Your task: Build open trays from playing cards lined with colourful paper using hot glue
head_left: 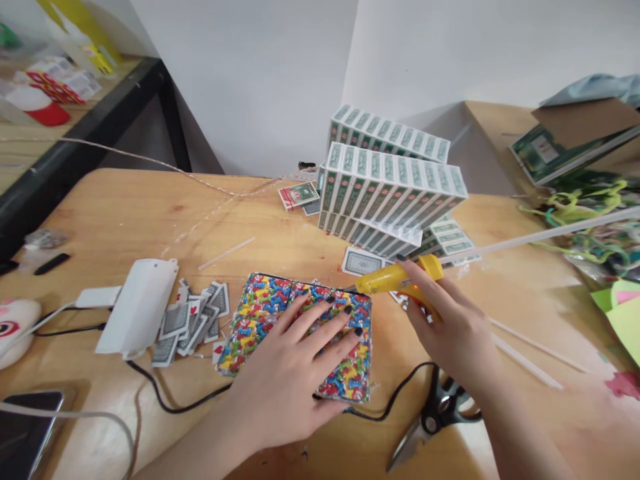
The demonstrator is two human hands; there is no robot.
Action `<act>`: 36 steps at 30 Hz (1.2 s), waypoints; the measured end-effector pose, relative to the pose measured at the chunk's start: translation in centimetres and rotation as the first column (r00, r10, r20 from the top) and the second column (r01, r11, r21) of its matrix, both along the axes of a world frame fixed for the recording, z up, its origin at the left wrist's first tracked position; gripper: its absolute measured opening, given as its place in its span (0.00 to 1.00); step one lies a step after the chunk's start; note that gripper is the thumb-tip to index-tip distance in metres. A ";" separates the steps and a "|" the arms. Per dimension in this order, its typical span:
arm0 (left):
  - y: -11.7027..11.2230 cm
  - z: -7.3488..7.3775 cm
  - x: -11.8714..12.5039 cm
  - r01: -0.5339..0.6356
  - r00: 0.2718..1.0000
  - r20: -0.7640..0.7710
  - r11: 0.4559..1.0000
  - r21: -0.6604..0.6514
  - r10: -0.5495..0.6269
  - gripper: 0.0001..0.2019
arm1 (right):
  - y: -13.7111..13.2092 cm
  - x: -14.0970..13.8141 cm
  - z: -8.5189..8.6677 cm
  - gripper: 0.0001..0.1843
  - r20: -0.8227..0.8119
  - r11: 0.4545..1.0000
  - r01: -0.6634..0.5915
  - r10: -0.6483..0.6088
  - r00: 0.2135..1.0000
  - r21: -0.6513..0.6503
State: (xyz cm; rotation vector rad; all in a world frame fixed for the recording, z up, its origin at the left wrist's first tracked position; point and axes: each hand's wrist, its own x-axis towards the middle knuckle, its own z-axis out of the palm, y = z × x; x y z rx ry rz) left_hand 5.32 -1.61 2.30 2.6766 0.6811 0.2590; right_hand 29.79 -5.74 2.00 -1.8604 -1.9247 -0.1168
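My left hand [295, 367] lies flat with spread fingers on a flat piece covered in a colourful cartoon pattern [265, 307]. Wrapped round a yellow hot glue gun [385, 279] is my right hand [453, 327]. The gun's nozzle points left and meets the far edge of the patterned piece, near its right corner. A long translucent glue stick [540, 233] sticks out behind the gun. Black-handled scissors [435, 417] lie below my right hand. A black cord runs past the near side of the patterned piece.
Stacked playing-card boxes [390, 183] stand at the back. Loose playing cards [193, 320] lie beside a white power strip [140, 303] on the left. Spare glue sticks [530, 360] lie at right, a phone [33, 430] at near left. A twisted cord [200, 180] crosses behind.
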 end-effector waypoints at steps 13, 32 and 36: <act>0.1 -0.1 0.0 0.001 1.000 -0.014 1.000 -0.007 -0.001 0.26 | -1.1 1.2 -0.6 0.29 -0.018 0.998 0.070 -0.070 0.997 -0.011; -0.1 0.1 0.1 -0.007 1.000 -0.027 0.999 -0.035 0.006 0.30 | -2.6 3.3 0.4 0.27 0.025 0.990 0.137 -0.136 0.990 -0.042; 0.7 1.0 0.8 -0.095 0.995 -0.019 0.995 -0.002 0.095 0.50 | -2.9 3.4 -1.1 0.33 -0.018 0.949 0.268 -0.275 0.961 -0.164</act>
